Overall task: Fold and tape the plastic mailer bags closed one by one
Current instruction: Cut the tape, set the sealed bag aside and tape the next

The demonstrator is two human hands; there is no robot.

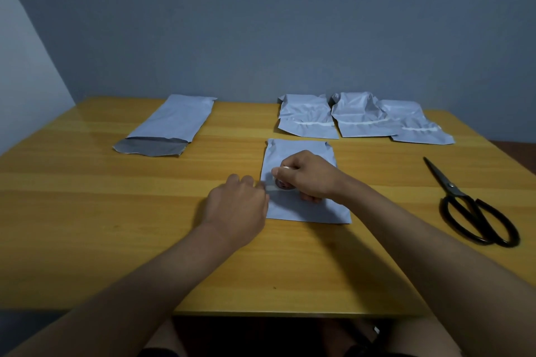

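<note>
**— What have your hands got just now?**

My right hand (pixel 309 178) is curled round a small roll of tape (pixel 283 184), fingers over its top, and holds it down on the folded mailer (pixel 307 209) in front of me. My left hand (pixel 236 201) sits at the mailer's left edge with its fingertips bunched together. I take that grip to be pinching the free end of the tape, though the strip itself is too pale and small for me to be sure. Neither hand is loose.

**— So which step is this?**

Taping, I'd judge. This mailer is already folded over, and the tape looks to be starting at its left edge, near the fold.

**— And next?**

I reckon the roll has to travel rightward across the mailer while the left grip pins the end flat. Then the strip needs cutting; the scissors (pixel 471 207) lie well to the mailer's right on the surface (pixel 116 211), closed, so one hand must let go to fetch them.

**— Where do the other bags stand?**

Beyond the mailer, toward the wall, three folded mailers (pixel 359 119) lie in an overlapping row, each with a pale strip across it, so I'd call those finished. Beyond it to the left lies one unfolded mailer (pixel 171 124), its grey flap still open, which I judge is left to do.
</note>
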